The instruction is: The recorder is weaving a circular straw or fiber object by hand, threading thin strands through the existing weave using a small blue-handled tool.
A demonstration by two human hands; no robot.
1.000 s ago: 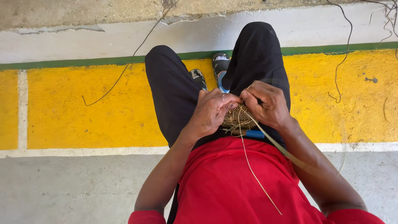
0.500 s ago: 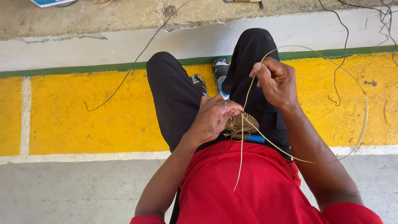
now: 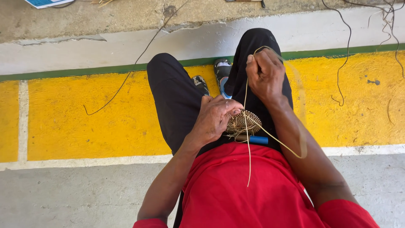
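Woven disc (image 3: 244, 123) first: it sits in your lap, on the black trousers (image 3: 177, 97), just in front of the red shirt (image 3: 236, 190), and it is small and round, with only a few tight coils of tan fibre showing. Judging from that size, you are early in the weaving; a flat centre is made, and no walls or rim show yet.

Your left hand (image 3: 216, 118) is clenched over the near-left edge of the disc, pinning it against your thigh. Your right hand (image 3: 265, 75) is raised on the far side, above your knee, fingers closed on a long fibre strand (image 3: 247, 139). The strand runs from that hand down to the disc, loops out to the right of your forearm, and its loose tail hangs over the shirt. That reads as a stitch drawn up but not yet snug, with plenty of strand left to work.

A blue-handled tool (image 3: 257, 139) lies just near of the disc, untouched. Loose dark wires (image 3: 126, 80) trail across the yellow painted floor band (image 3: 84, 118) to the left and right, well apart from your hands.
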